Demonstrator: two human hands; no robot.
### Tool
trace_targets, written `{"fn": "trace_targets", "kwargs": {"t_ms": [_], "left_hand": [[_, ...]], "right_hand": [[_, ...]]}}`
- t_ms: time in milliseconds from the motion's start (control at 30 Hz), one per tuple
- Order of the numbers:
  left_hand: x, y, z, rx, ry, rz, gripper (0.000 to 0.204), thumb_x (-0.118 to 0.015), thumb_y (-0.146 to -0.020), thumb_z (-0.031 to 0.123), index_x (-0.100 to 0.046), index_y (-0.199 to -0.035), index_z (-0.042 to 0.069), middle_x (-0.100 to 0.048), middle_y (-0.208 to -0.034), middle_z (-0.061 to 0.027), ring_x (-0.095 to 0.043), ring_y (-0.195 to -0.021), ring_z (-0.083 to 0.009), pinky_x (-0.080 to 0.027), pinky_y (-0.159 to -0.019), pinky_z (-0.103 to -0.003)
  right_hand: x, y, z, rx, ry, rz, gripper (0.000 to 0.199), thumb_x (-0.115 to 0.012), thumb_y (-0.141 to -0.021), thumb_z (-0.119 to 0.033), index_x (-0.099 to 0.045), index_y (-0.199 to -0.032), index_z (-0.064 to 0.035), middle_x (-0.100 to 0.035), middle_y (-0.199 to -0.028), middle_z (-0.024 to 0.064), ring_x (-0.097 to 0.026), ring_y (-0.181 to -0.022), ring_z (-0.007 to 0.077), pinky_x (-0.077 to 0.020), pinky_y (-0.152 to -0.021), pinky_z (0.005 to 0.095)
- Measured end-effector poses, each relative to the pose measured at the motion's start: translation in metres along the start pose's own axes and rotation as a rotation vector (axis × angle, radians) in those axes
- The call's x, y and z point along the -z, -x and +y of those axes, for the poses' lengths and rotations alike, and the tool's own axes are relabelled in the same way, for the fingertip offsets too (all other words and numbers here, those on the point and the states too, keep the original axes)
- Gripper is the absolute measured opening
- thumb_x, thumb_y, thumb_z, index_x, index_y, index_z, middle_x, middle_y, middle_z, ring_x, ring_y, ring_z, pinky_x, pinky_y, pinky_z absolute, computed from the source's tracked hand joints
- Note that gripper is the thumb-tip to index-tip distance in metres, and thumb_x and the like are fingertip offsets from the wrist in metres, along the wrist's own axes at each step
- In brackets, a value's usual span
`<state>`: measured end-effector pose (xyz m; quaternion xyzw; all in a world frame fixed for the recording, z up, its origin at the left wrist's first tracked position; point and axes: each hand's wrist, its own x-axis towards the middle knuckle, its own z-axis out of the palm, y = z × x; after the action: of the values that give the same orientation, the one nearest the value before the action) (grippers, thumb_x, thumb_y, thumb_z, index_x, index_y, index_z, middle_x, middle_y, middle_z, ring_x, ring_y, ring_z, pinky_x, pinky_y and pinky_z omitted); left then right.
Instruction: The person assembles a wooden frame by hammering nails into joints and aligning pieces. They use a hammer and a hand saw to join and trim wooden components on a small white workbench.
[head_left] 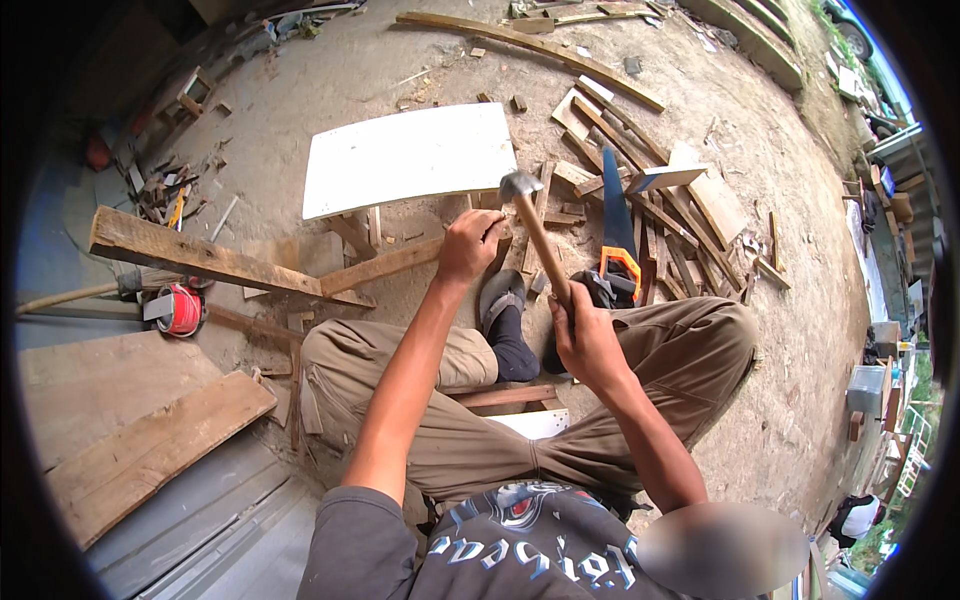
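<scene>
My right hand [588,345] is wrapped round the wooden handle of a hammer [542,235]. The hammer's metal head is raised close to my left hand [470,245], whose fingers are pinched together. Anything between those fingertips is too small to make out. Beneath the left hand runs a wooden bar [385,267], joined near its left end to a longer rough beam [200,252]. Just beyond, a white board [410,160] lies raised on wooden legs.
A handsaw [617,205] with an orange handle leans among scattered wood offcuts [680,215] at the right. A red reel [182,312] and a wide plank [160,450] are on the left. My legs are folded around a low wooden piece [508,396].
</scene>
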<state>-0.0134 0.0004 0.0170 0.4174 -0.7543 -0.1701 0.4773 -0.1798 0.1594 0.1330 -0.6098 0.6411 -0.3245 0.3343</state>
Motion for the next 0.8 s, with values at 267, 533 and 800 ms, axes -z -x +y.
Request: {"fn": "trace_targets", "kwargs": {"t_ms": [267,533,800], "left_hand": [[0.001,0.002,-0.001,0.031,-0.012,-0.055,0.018,-0.073,-0.084,0.013,-0.07,-0.096,0.001,-0.071,-0.093,-0.0161,-0.069,-0.089,-0.0309,-0.055,-0.078,-0.038],[0.037,-0.012,-0.012,0.126,-0.503,-0.664,0.055,-0.082,-0.073,0.042,-0.063,-0.106,0.002,-0.071,-0.103,-0.0176,-0.069,-0.097,-0.0337,-0.055,-0.085,-0.046],[0.035,-0.02,-0.019,0.437,-0.526,-0.767,0.02,-0.062,-0.071,0.013,-0.067,-0.087,0.003,-0.068,-0.091,-0.0277,-0.068,-0.089,-0.0424,-0.055,-0.081,-0.05]], "right_hand": [[-0.002,0.003,-0.002,0.015,-0.002,0.019,0.019,-0.054,-0.097,-0.011,-0.05,-0.111,0.0015,-0.058,-0.072,0.0265,-0.06,-0.069,0.0457,-0.0435,-0.061,0.0482],[-0.001,-0.002,0.004,-0.056,0.11,-0.041,0.018,-0.054,-0.098,-0.013,-0.05,-0.107,0.0021,-0.059,-0.072,0.0268,-0.06,-0.071,0.0474,-0.0424,-0.061,0.0503],[-0.009,0.006,0.011,0.098,0.056,0.044,0.021,-0.054,-0.097,-0.009,-0.048,-0.113,0.002,-0.06,-0.077,0.0277,-0.061,-0.072,0.0461,-0.0443,-0.061,0.0486]]}}
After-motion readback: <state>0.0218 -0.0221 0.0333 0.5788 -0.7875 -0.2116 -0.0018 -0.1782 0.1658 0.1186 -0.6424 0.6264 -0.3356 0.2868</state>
